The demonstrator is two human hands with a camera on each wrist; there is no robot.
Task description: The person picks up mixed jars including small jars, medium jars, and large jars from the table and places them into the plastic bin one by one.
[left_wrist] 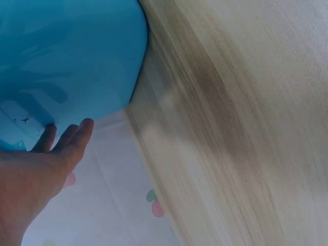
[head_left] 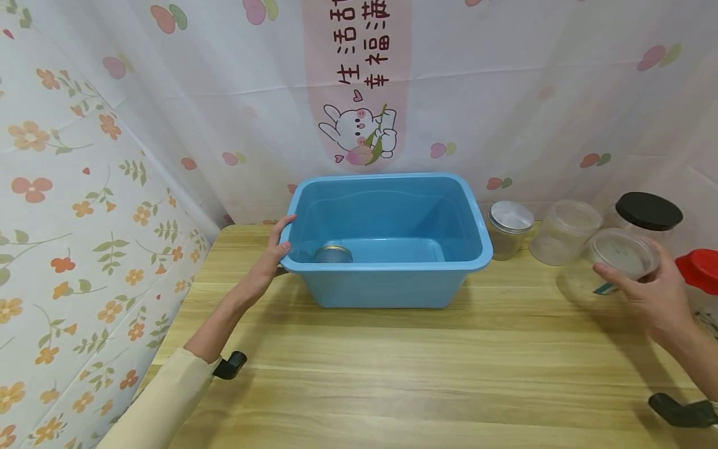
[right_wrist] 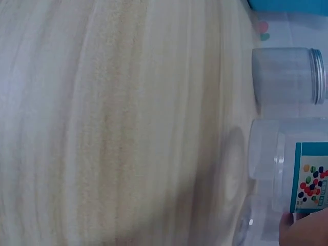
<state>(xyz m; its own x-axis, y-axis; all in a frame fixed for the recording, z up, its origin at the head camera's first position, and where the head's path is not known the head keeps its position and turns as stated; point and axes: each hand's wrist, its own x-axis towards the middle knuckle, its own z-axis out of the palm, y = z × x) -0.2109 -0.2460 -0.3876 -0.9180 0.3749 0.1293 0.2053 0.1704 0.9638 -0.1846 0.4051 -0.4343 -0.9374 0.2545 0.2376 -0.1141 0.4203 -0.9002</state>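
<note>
A blue plastic tub [head_left: 387, 287] stands on the wooden table, and a small jar with a gold-rimmed lid [head_left: 333, 254] lies in its near left corner. My left hand [head_left: 269, 252] holds the tub's left rim, thumb and index finger over the edge. In the left wrist view, other fingers of the left hand [left_wrist: 56, 154] lie against the tub's outer wall [left_wrist: 77, 66]. At the right, my right hand [head_left: 656, 293] grips a clear plastic jar [head_left: 619, 252] by its upper part. Its teal-edged label with coloured dots [right_wrist: 311, 179] shows in the right wrist view.
Right of the tub are a clear jar with a silver lid [head_left: 507, 227], a clear jar [head_left: 563, 234], a black-lidded jar [head_left: 649, 212] and a red-lidded jar [head_left: 701, 271]. A patterned curtain [head_left: 477, 93] hangs behind the table [head_left: 392, 374] and another at its left.
</note>
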